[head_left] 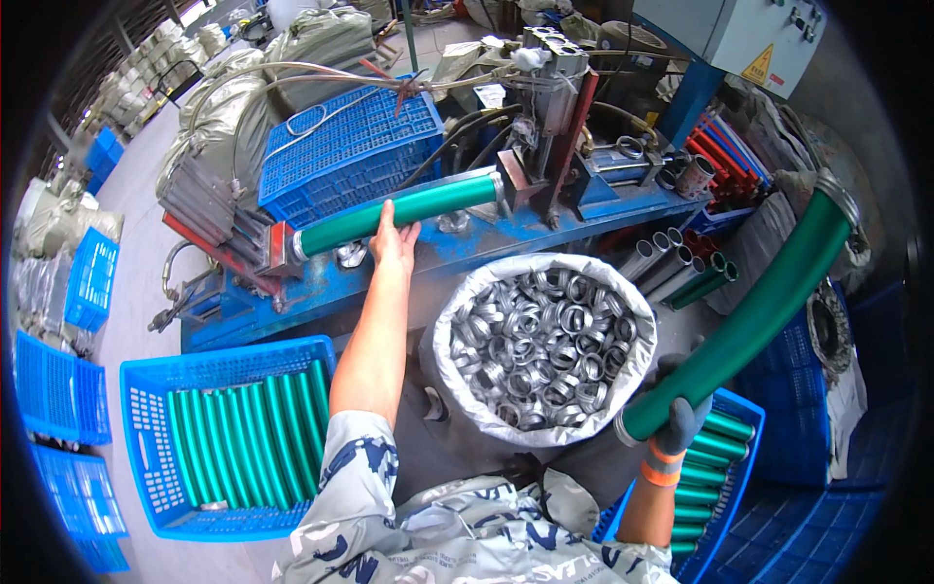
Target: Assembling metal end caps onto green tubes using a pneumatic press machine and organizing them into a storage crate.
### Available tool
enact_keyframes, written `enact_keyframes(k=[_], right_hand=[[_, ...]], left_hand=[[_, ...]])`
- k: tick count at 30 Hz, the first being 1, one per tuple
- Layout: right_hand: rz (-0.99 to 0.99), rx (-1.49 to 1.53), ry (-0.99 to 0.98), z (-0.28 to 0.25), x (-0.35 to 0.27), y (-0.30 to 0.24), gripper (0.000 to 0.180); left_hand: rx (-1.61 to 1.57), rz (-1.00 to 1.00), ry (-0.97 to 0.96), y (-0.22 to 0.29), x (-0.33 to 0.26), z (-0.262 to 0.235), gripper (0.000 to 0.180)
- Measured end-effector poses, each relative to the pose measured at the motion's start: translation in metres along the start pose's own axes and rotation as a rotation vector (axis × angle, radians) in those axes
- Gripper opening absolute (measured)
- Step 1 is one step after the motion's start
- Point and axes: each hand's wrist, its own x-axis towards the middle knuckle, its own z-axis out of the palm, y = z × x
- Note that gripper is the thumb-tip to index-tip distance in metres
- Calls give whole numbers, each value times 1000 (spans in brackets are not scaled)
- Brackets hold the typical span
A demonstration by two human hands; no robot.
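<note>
A shiny green tube lies level in a blue bench machine, its ends between two metal end blocks. My bare left hand grips this tube near its middle, the thumb in front. In a grey glove with an orange cuff, my right hand is wrapped round the lower end of a second green tube, which slants up to the right. A silver metal ring sits at that tube's upper end. Between my arms stands a white-lined tub heaped with silver metal rings.
Green tubes fill a blue crate at the left, and more lie in a blue crate at the lower right. Beyond the tub are several loose tubes. A grey control box stands at the back right. Hoses cross above the machine.
</note>
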Motion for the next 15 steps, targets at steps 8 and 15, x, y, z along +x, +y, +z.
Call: enact_keyframes(k=[8, 15], right_hand=[[160, 74, -38, 4, -15, 14, 86], [293, 154, -111, 5, -44, 52, 72]], left_hand=[[19, 13, 16, -1, 11, -19, 77], [124, 91, -4, 27, -21, -52, 82]])
